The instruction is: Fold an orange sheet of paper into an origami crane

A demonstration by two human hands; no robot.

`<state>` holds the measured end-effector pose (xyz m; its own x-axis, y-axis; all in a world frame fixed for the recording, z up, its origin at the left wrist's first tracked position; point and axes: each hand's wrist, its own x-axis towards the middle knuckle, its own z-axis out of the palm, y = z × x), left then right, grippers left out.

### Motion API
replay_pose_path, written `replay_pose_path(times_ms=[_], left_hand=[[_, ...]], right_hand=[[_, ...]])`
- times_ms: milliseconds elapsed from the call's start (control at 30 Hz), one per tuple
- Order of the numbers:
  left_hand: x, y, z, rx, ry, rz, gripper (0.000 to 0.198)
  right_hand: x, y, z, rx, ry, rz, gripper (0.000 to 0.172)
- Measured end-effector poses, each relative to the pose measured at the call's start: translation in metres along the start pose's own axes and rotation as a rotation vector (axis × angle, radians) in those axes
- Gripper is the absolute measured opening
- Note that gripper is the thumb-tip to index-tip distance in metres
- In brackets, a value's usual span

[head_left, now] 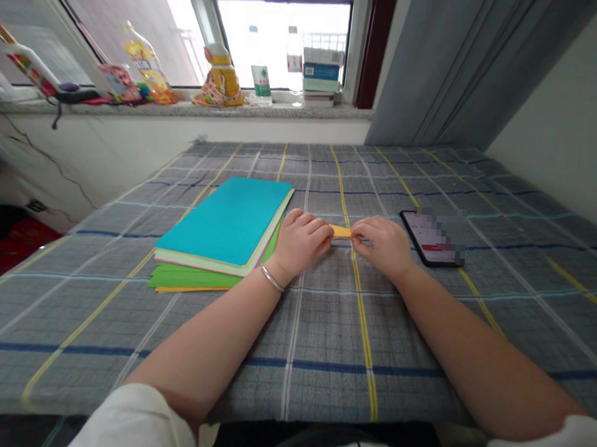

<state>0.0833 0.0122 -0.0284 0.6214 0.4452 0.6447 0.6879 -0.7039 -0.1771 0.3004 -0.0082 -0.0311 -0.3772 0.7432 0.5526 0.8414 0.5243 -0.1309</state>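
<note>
My left hand (300,242) and my right hand (382,246) pinch opposite ends of a narrow folded strip of orange-yellow paper (341,231), held just above the checked bedsheet (333,332). Beside my left hand lies a stack of coloured paper sheets (223,223), with turquoise on top and green and orange edges showing below. A smartphone (428,238) with a pixelated screen lies just beyond my right hand. A silver bangle (272,279) circles my left wrist.
A windowsill (184,109) runs along the far end, carrying bottles, a stack of boxes and colourful packets. A grey curtain (461,65) hangs at the right, and a wall (559,117) borders the bed there. A red cloth (17,245) lies on the floor at the left.
</note>
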Motion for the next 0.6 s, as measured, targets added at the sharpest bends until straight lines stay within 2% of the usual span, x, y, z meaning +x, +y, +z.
replay_pose_path(times_ms=[233,367,433,500,600], left_hand=[[-0.002,-0.005,0.000,-0.003,0.041,-0.052,0.021],[-0.002,-0.007,0.000,-0.035,0.046,-0.096,0.016],[-0.002,-0.006,0.000,-0.047,0.047,-0.096,0.016],[-0.002,-0.004,0.001,-0.061,0.037,-0.060,0.018],[-0.001,0.001,0.002,-0.094,0.016,0.000,0.019]], right_hand=[[-0.004,0.020,-0.005,-0.094,-0.012,0.083,0.014],[-0.005,0.020,-0.008,-0.037,0.073,0.141,0.011],[-0.004,0.013,-0.009,0.028,0.114,0.088,0.015],[-0.002,0.004,-0.009,0.053,0.101,-0.012,0.022],[0.001,-0.009,-0.009,0.026,0.068,-0.074,0.014]])
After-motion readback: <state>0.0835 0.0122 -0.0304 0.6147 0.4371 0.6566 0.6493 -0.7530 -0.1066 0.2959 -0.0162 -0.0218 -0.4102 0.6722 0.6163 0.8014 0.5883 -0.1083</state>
